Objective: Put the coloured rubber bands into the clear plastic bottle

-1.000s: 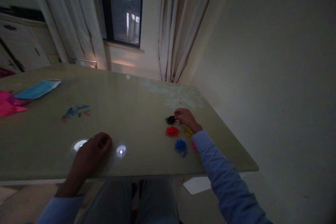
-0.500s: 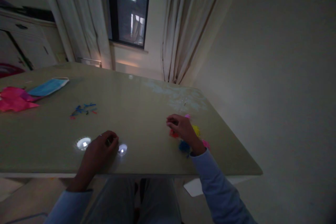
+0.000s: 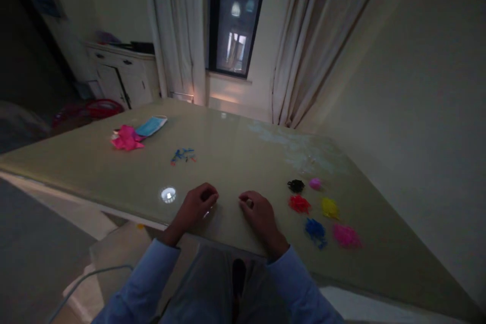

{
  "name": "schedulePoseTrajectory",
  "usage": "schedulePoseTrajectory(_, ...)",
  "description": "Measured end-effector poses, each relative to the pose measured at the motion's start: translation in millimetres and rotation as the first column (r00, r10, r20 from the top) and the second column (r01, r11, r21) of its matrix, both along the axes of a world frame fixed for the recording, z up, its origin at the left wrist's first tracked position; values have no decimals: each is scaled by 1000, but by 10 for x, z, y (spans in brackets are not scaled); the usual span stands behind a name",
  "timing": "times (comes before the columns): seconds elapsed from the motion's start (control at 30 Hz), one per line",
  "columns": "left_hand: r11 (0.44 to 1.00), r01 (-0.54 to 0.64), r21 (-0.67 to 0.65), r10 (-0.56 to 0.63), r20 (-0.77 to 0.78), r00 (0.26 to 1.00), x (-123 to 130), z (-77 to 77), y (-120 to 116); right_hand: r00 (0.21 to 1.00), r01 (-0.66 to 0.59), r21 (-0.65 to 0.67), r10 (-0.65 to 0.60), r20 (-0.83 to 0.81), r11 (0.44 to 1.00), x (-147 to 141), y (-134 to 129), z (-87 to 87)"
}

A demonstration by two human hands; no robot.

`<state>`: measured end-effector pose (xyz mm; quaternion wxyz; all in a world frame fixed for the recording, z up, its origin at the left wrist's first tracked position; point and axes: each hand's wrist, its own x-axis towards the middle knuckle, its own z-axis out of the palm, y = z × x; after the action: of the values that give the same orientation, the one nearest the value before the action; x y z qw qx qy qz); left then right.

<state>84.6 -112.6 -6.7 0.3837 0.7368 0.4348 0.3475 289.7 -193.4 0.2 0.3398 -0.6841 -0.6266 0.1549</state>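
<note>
Red pile (image 3: 299, 204) and blue pile (image 3: 315, 228) just beside right hand (image 3: 260, 215).

Whatever the curled hands (image 3: 228, 212) hold is too small to tell.

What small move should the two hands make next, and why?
Probably bring the right hand and left hand together over the table. Both are curled shut, close to each other; what they pinch cannot be seen. The colored piles lie untouched to the right.

Curled hands (image 3: 228, 210) beside coloured piles (image 3: 317, 205)
</note>
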Motion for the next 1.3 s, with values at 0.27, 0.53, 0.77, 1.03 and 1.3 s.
schedulePoseTrajectory(0.27,933,-300,201,356,-376,855,-692,188,701,1000,-17,29,18,-17,999,46,-49,-20)
schedulePoseTrajectory(0.53,905,-389,170,410,-589,696,-882,253,1071,1000,2,16,-2,-23,1000,95,-6,-70)
schedulePoseTrajectory(0.77,897,-403,183,425,-614,666,-807,240,1109,999,11,10,-11,-36,1000,106,-6,-68)
schedulePoseTrajectory(1.03,889,-416,192,450,-540,711,-862,201,1087,998,17,5,-17,-58,1000,93,-10,-60)
schedulePoseTrajectory(1.3,893,-438,104,450,-246,859,-790,226,865,999,0,43,1,-35,999,76,-7,-50)
